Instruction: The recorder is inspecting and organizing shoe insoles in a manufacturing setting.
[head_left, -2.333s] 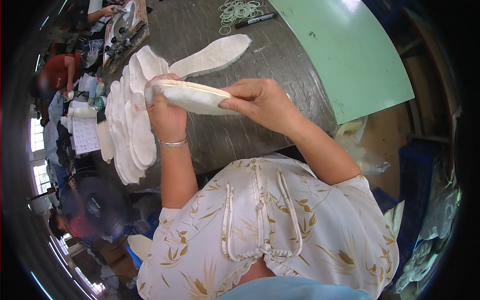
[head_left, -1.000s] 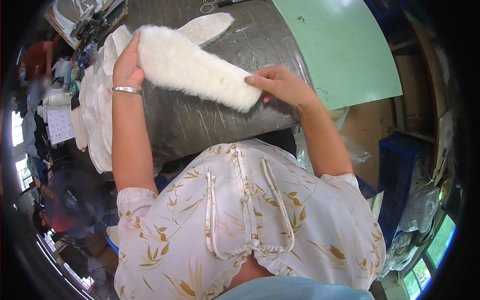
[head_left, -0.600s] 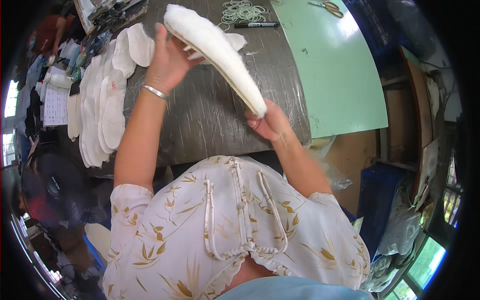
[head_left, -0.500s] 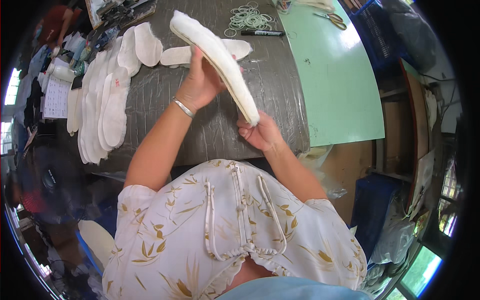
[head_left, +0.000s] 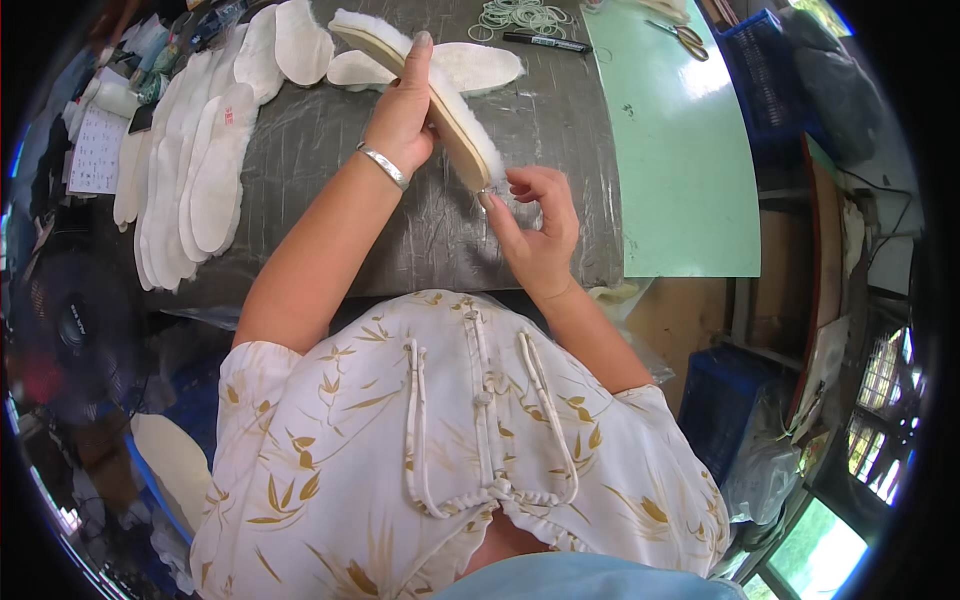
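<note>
My left hand [head_left: 403, 122] is wrapped round a fluffy white fleece insole [head_left: 466, 152], its thumb lying across the smooth beige side. The insole slants above the table, its lower end pointing toward my right hand [head_left: 540, 228]. Thumb and fingers of that hand are apart, right beside the insole's lower tip. Whether the thumb touches the tip I cannot tell. Beneath the held insole, another white insole [head_left: 480, 68] lies crosswise on the table, partly hidden by my left hand and the held one.
Rows of overlapping white insoles [head_left: 215, 170] cover the left of the dark plastic-covered table [head_left: 330, 215]. Pale rubber bands [head_left: 522, 17] and a black marker [head_left: 547, 42] lie at the back. Scissors [head_left: 690, 40] rest on the green board [head_left: 685, 170] at right. A fan [head_left: 75, 325] stands left.
The held insole has turned so its beige side shows more, and my left thumb now lies over it. My right hand has loosened from the lower end, its fingers spreading.
</note>
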